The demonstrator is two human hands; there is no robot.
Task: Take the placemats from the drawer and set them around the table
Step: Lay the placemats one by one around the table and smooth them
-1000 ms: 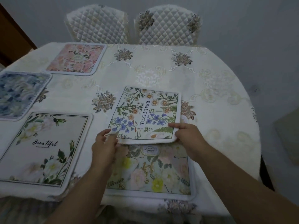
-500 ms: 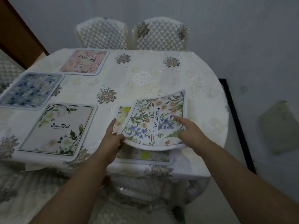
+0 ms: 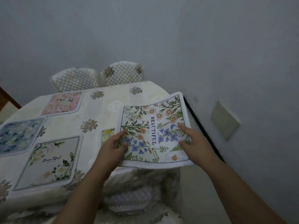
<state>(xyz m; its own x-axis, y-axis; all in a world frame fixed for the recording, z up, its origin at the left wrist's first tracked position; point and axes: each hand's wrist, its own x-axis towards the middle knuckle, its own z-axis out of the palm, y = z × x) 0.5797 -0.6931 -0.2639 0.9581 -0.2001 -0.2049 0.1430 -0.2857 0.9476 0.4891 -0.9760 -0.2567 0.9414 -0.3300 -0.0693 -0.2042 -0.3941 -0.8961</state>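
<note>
Both hands on the BEAUTIFUL placemat, lifted off the counter!

My left hand (image 3: 113, 147) is grasping the BEAUTIFUL placemat (image 3: 153, 131) at its nine o'clock edge, thumb on the printed face, and my right hand (image 3: 193, 143) grips the four o'clock edge, thumb and forefinger spread over the blue flowers. The mat curls up toward one o'clock, raised above the counter (image 3: 100, 113) at its right end. Just beneath it, at its nine o'clock side, a sliver of a yellow-flowered placemat (image 3: 107, 136) peeks out, lying flat. Over at nine o'clock of my left hand lies the white-flower placemat (image 3: 50, 162); at ten o'clock sits the blue placemat (image 3: 19, 135), and the pink placemat (image 3: 63, 102) is farther up at eleven. Two quilted chairs (image 3: 98, 75) stand at the counter's far edge, twelve o'clock.
</note>
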